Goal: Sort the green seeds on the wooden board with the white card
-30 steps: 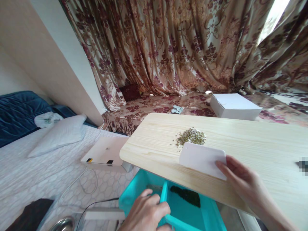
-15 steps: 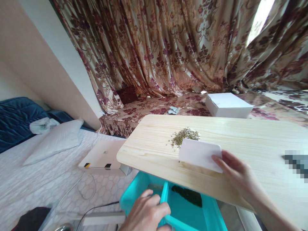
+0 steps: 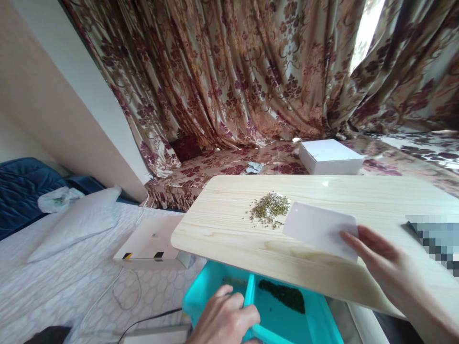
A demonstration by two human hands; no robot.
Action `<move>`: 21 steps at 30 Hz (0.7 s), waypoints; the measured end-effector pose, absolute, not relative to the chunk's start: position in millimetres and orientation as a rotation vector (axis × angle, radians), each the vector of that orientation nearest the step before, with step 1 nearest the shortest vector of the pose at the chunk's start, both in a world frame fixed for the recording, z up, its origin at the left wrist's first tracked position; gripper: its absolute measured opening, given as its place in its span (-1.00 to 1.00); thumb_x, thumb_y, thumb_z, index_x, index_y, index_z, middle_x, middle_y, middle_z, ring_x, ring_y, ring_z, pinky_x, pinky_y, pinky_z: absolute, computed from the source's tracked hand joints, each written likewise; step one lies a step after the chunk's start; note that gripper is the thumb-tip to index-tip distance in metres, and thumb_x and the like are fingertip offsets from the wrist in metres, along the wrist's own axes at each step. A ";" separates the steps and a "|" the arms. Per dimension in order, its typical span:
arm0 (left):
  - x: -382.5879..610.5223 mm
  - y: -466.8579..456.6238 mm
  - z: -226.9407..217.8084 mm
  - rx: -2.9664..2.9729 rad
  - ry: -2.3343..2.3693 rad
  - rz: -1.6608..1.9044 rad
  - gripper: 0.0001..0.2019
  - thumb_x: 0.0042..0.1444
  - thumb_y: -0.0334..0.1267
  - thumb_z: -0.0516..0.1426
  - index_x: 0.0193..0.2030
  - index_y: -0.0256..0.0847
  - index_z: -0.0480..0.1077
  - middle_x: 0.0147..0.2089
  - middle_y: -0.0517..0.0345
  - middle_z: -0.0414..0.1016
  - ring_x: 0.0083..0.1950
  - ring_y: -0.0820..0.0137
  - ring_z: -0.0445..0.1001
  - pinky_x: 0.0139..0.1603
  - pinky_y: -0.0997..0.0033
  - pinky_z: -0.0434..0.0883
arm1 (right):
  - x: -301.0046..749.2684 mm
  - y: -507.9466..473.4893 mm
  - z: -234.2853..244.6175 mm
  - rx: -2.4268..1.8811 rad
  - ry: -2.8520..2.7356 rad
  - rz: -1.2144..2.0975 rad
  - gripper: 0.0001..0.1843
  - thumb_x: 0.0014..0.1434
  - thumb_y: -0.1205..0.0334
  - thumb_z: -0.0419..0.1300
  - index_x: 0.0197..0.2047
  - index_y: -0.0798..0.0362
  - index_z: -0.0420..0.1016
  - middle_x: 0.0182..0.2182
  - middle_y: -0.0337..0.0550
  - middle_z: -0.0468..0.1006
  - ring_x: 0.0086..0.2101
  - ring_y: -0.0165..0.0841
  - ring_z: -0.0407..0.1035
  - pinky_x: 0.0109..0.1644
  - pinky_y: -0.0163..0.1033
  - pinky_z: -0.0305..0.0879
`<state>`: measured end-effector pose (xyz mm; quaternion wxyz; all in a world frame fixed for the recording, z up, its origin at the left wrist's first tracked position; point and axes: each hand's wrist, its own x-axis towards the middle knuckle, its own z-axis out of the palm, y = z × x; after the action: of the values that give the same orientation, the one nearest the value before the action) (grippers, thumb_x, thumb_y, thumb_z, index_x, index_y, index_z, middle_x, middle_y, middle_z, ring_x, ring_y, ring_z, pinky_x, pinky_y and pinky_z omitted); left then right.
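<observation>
On the worktop, a pile of grains lies left of a card in the right hand. Below the front edge is a bin, the left hand at its divider; right of that lies a heap, hard to make out. Behind the worktop, a cloth and, farther right, a box rest before the curtain. Left, a bed bears a pillow and a carton.
</observation>
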<state>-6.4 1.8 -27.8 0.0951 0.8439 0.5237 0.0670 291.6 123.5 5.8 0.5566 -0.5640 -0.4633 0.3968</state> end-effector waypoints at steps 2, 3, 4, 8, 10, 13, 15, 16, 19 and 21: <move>-4.0 4.4 -37.3 2.562 1.492 0.210 -0.70 -0.07 0.05 0.35 -0.29 -0.04 0.48 -0.46 0.31 0.36 -0.37 0.34 0.45 0.09 0.23 0.33 | 299.6 128.6 4.6 -1.367 -1.050 0.882 -0.76 -0.20 0.03 0.37 -0.39 -0.12 0.60 -0.34 -0.21 0.69 -0.31 -0.15 0.55 -0.23 -0.19 0.51; -3.4 5.3 -40.1 2.586 1.468 0.219 -0.76 -0.01 0.01 0.33 -0.30 -0.03 0.48 -0.47 0.32 0.36 -0.41 0.37 0.44 0.10 0.26 0.32 | 301.3 131.0 3.7 -1.373 -1.052 0.871 -0.76 -0.20 0.03 0.36 -0.39 -0.11 0.59 -0.34 -0.20 0.69 -0.31 -0.15 0.55 -0.23 -0.18 0.51; -3.4 6.0 -41.6 2.605 1.442 0.235 -0.83 0.07 -0.05 0.30 -0.28 -0.02 0.48 -0.46 0.32 0.38 -0.42 0.39 0.43 0.12 0.30 0.30 | 301.4 133.2 2.6 -1.369 -1.067 0.866 -0.76 -0.20 0.03 0.36 -0.39 -0.10 0.59 -0.35 -0.19 0.68 -0.30 -0.15 0.55 -0.23 -0.18 0.51; -7.0 8.4 -38.8 2.641 1.355 0.224 -0.91 0.15 -0.12 0.25 -0.22 0.01 0.46 -0.41 0.32 0.42 -0.42 0.41 0.43 0.16 0.38 0.25 | 292.2 140.6 -1.8 -1.305 -1.138 0.837 -0.73 -0.17 0.01 0.34 -0.37 -0.06 0.56 -0.38 -0.19 0.68 -0.31 -0.15 0.55 -0.24 -0.15 0.50; -9.1 9.7 -36.3 2.649 1.312 0.178 -0.92 0.18 -0.15 0.22 -0.20 0.02 0.45 -0.39 0.31 0.42 -0.42 0.41 0.44 0.16 0.39 0.25 | 286.5 142.9 -2.1 -1.294 -1.167 0.825 -0.74 -0.15 0.00 0.33 -0.37 -0.06 0.56 -0.38 -0.19 0.68 -0.31 -0.15 0.56 -0.25 -0.15 0.50; -11.0 10.2 -36.6 2.635 1.311 0.187 -0.91 0.19 -0.13 0.20 -0.18 0.02 0.44 -0.39 0.30 0.41 -0.40 0.40 0.45 0.17 0.37 0.25 | 281.4 143.8 -0.7 -1.288 -1.203 0.842 -0.72 -0.13 -0.02 0.33 -0.36 -0.04 0.55 -0.41 -0.17 0.67 -0.31 -0.15 0.56 -0.26 -0.16 0.50; -11.6 9.5 -39.1 2.623 1.347 0.231 -0.91 0.19 -0.10 0.20 -0.21 0.01 0.44 -0.41 0.30 0.40 -0.41 0.39 0.44 0.16 0.35 0.25 | 280.5 143.4 0.4 -1.277 -1.224 0.861 -0.70 -0.13 -0.05 0.33 -0.36 -0.03 0.55 -0.42 -0.16 0.66 -0.32 -0.15 0.56 -0.29 -0.17 0.50; -11.7 9.0 -40.5 2.620 1.357 0.244 -0.91 0.19 -0.10 0.19 -0.22 0.01 0.45 -0.41 0.31 0.40 -0.41 0.40 0.44 0.16 0.34 0.26 | 280.6 143.1 0.9 -1.273 -1.234 0.868 -0.70 -0.13 -0.05 0.33 -0.37 -0.03 0.55 -0.43 -0.16 0.66 -0.32 -0.15 0.56 -0.29 -0.17 0.50; -11.8 7.5 -43.2 2.613 1.364 0.240 -0.92 0.20 -0.12 0.20 -0.22 0.00 0.45 -0.40 0.30 0.41 -0.40 0.40 0.44 0.16 0.33 0.26 | 280.8 142.9 2.9 -1.263 -1.243 0.867 -0.72 -0.13 -0.04 0.33 -0.37 -0.06 0.55 -0.43 -0.17 0.66 -0.32 -0.16 0.56 -0.29 -0.19 0.50; -11.2 6.8 -42.9 2.604 1.376 0.225 -0.91 0.18 -0.11 0.22 -0.22 0.00 0.45 -0.41 0.30 0.40 -0.39 0.39 0.45 0.16 0.33 0.26 | 280.0 143.5 5.0 -1.257 -1.228 0.862 -0.75 -0.13 -0.02 0.33 -0.39 -0.08 0.55 -0.43 -0.17 0.66 -0.31 -0.16 0.56 -0.28 -0.18 0.51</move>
<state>-11.2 6.8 -42.9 0.0939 0.8776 0.4640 0.0759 280.0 143.5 5.0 0.5582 -0.5328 -0.5204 0.3656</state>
